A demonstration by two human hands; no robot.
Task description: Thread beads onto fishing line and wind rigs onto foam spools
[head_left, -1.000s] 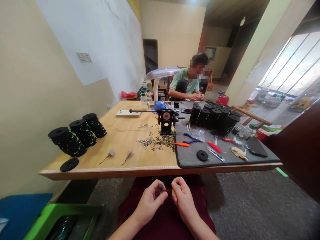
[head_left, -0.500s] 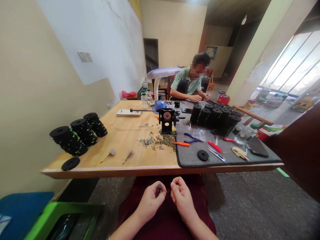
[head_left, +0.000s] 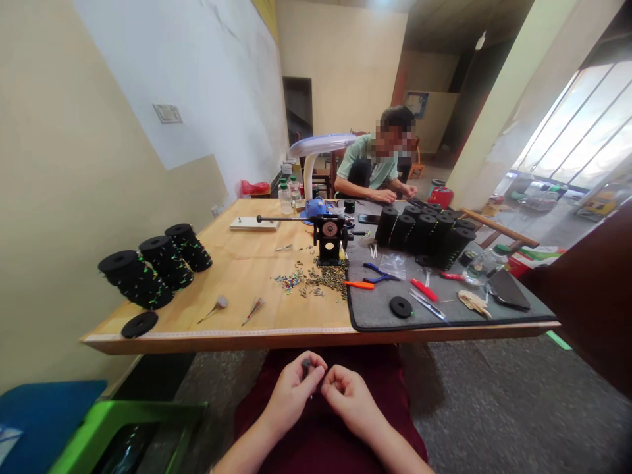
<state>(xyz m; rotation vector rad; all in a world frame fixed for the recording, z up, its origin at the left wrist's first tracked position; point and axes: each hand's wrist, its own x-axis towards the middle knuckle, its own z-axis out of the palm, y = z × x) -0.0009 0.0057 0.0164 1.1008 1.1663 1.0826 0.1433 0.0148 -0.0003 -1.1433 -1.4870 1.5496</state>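
Note:
Over the dark red cloth on my lap (head_left: 326, 441), my left hand (head_left: 296, 392) is closed around a small dark grey object (head_left: 306, 363) whose kind I cannot make out. My right hand (head_left: 348, 395) sits close beside it, thumb and fingers pinched together; whatever is between them is hidden. The fingertips of both hands nearly meet. Beyond the table's front edge lie two small bristly bundles on thin stems, a pale one (head_left: 221, 302) and a reddish one (head_left: 254, 309). Behind them are a pile of brass-coloured small parts (head_left: 328, 280) and colourful beads (head_left: 289, 282).
Stacked black foam spools (head_left: 158, 263) stand at the left, more spools (head_left: 424, 230) at the right. A black hand-cranked winder (head_left: 329, 240) is mid-table. Blue pliers (head_left: 380, 272), an orange-handled tool (head_left: 359, 285) and scissors-like tweezers (head_left: 427, 304) lie on the grey mat. A person works opposite.
My right hand has moved left and slightly down, closing the gap to my left hand. The left hand has shifted slightly up and left with the dark object.

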